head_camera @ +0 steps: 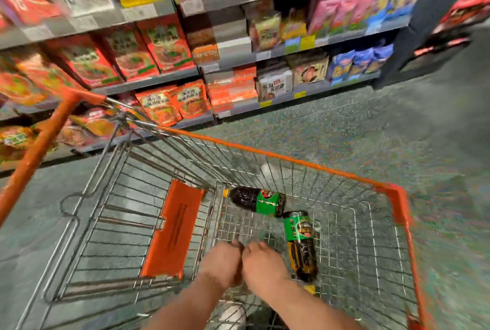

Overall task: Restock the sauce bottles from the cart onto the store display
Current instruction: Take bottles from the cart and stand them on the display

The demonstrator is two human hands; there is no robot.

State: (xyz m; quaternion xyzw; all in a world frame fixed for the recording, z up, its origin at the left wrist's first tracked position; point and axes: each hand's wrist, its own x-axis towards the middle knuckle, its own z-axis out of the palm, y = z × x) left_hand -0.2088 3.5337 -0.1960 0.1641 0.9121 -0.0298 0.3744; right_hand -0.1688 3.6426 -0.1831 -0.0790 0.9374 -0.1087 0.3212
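Note:
Two dark sauce bottles with green labels lie on the wire floor of an orange-trimmed shopping cart point(397, 194). The far bottle point(257, 201) lies crosswise with its yellow cap pointing left. The near bottle point(301, 246) lies lengthwise, its yellow cap toward me. My left hand point(220, 263) and my right hand point(265, 263) are down inside the basket, side by side and touching, backs up, fingers curled out of sight. The right hand is just left of the near bottle. What the fingers hold, if anything, is hidden.
Store shelves point(148, 83) packed with red and orange sauce packets run along the left and back, with pink and blue bags further right. The cart's orange child-seat flap point(172, 229) is folded down to the left of my hands. Speckled grey-green floor point(371, 131) lies to the right.

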